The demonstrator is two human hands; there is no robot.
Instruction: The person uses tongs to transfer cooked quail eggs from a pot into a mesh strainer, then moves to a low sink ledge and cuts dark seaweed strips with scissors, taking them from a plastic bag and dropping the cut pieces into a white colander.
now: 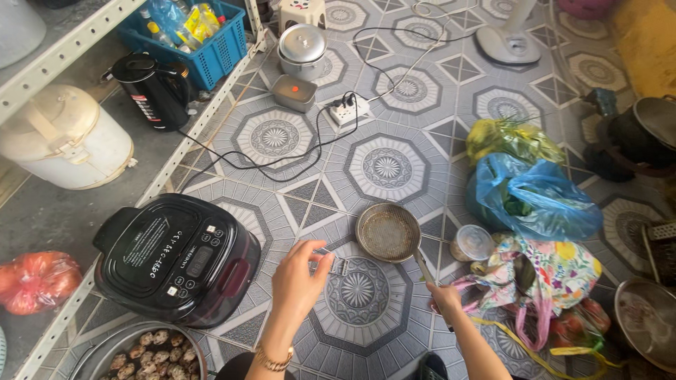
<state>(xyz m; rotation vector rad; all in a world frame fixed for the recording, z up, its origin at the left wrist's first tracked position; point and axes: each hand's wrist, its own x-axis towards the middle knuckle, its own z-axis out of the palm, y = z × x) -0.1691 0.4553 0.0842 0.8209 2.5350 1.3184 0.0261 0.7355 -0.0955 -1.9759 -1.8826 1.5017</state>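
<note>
My right hand [445, 298] grips the long handle of a round metal mesh strainer [388, 231], which is held low over the patterned tile floor. My left hand [301, 276] hovers just left of the strainer, its fingers pinched on a small metal clip-like piece [339, 264]; what that piece is cannot be made out. A gold bracelet circles the left wrist. A black electric multicooker [176, 257] with a button panel sits right beside my left hand.
A metal bowl of brown shellfish-like bits [144, 355] lies near left. Blue [535, 197] and yellow bags [510, 139], a floral bag [553, 271], a small lidded tub [472, 243], pots [644, 320], a power strip [348, 110] with cords, a rice cooker [301, 51], kettle [151, 88] and shelf frame surround.
</note>
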